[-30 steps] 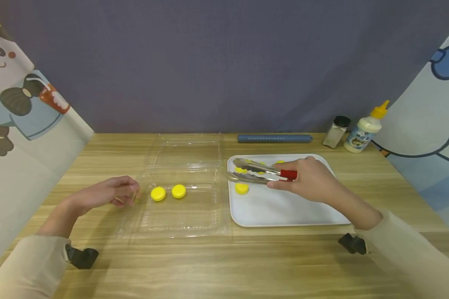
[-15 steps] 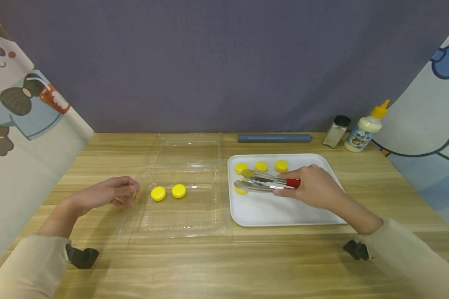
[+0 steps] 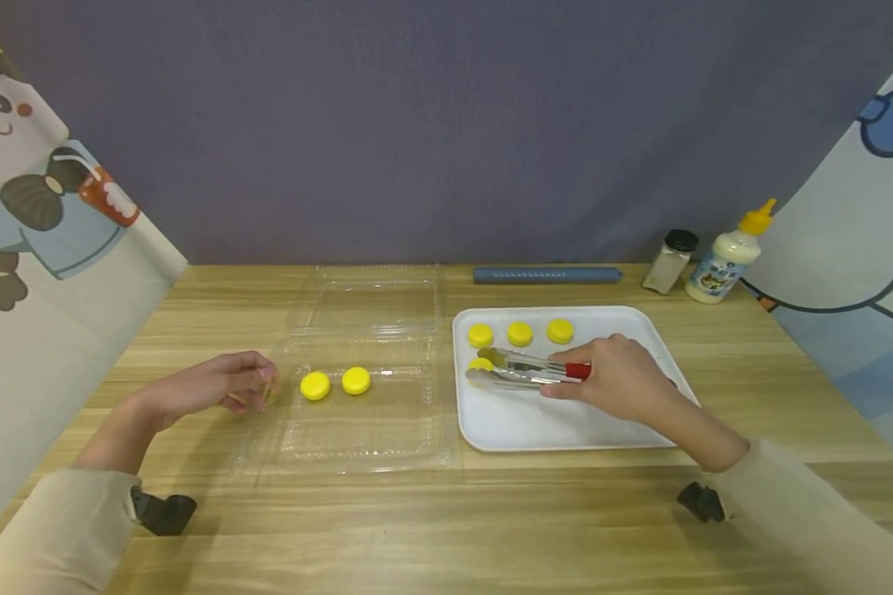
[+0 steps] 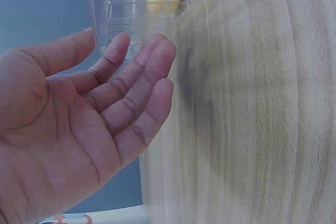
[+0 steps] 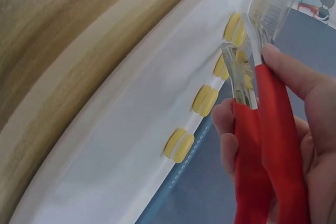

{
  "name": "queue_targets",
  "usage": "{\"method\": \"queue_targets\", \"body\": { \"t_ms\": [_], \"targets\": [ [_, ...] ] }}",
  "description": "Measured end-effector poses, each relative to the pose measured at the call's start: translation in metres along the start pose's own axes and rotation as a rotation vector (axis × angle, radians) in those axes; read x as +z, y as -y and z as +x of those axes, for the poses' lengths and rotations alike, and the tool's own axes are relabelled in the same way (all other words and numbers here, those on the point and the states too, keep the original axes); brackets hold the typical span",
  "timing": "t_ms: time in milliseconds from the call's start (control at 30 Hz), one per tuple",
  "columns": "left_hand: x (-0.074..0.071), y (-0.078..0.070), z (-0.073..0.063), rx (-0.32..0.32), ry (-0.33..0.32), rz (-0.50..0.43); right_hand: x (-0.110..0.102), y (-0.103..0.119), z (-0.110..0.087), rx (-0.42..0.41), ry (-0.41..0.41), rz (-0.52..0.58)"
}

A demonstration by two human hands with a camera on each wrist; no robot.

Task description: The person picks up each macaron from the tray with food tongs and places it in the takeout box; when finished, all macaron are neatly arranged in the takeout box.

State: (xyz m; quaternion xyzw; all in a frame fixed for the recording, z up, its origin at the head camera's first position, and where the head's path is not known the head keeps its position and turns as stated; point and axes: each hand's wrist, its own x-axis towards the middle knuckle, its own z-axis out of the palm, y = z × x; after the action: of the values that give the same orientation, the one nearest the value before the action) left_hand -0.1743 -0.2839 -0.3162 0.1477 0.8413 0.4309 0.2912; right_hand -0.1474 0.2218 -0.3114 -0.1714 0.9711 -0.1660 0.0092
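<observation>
My left hand (image 3: 212, 383) pinches the left rim of an open clear plastic box (image 3: 405, 430) between thumb and index finger; the other fingers are loosely bent. Two yellow macarons sit side by side in the box, a left one (image 3: 315, 386) and a right one (image 3: 355, 380). My right hand (image 3: 628, 378) grips red-handled metal tongs (image 5: 273, 129) over the white tray (image 3: 573, 428). The tong tips are spread around the front-left macaron (image 3: 480, 364), partly covering it in the head view. Behind it, three more macarons (image 3: 520, 333) form a row along the tray's back.
The box's clear lid (image 3: 375, 302) lies folded back behind it. A blue-grey bar (image 3: 546, 276) lies behind the tray. At the back right stand a black-capped jar (image 3: 668, 263) and a squeeze bottle (image 3: 723, 260) with a yellow nozzle. A dark panel (image 3: 446, 132) closes off the back.
The tongs have moved from over the tray's back-left corner toward the front, and their tips are now at the front-left macaron. My left hand and the box have stayed still.
</observation>
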Motion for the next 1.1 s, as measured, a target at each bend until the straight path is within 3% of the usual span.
{"method": "queue_targets", "body": {
  "t_ms": [300,800,1100],
  "targets": [
    [0.000,0.002,0.001,0.002,-0.001,0.006,0.009,0.002,-0.001,-0.025,-0.089,-0.047],
    [0.000,0.002,0.001,0.005,-0.001,0.003,0.010,-0.006,-0.004,-0.028,-0.102,0.021],
    [-0.001,0.002,0.002,0.003,-0.002,0.004,-0.002,-0.008,-0.004,-0.024,-0.141,0.004]
  ]
}}
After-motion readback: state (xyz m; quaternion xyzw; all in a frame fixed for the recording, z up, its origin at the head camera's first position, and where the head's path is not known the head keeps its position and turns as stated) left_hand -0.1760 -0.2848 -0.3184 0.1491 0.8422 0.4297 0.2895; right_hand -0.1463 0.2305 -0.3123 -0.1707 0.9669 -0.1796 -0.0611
